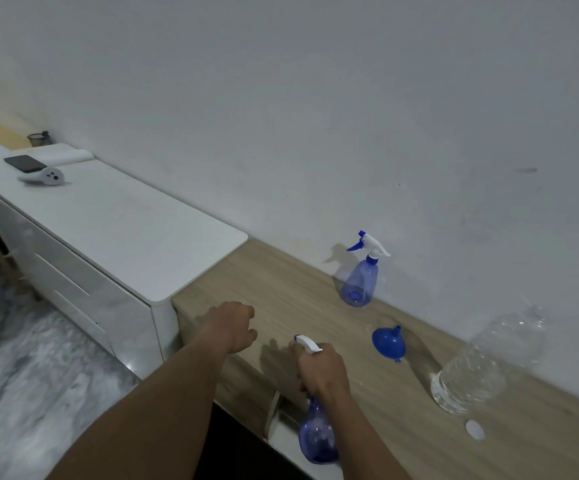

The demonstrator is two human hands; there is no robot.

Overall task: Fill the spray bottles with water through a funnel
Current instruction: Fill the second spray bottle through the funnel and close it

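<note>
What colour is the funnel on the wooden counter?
Blue. The funnel shows best in the head view.

We see a light wooden tabletop [281, 271] running along the wall beneath both hands. Beyond the right hand [322, 370], close to the wall, a translucent blue plastic spray bottle with a white and blue trigger head [359, 282] stands upright on the wood. Just right of that hand a blue plastic funnel [389, 342] lies on its side. Farther right stands a clear plastic water bottle [471, 372], with a small round white cap [475, 429] flat on the wood near its base. Left of the left hand [232, 327] we find a white cabinet top [125, 230] butting against the wood. Well beyond that hand it carries a flat black phone [24, 163] and, just beside it, a white handheld controller [50, 176].
</note>
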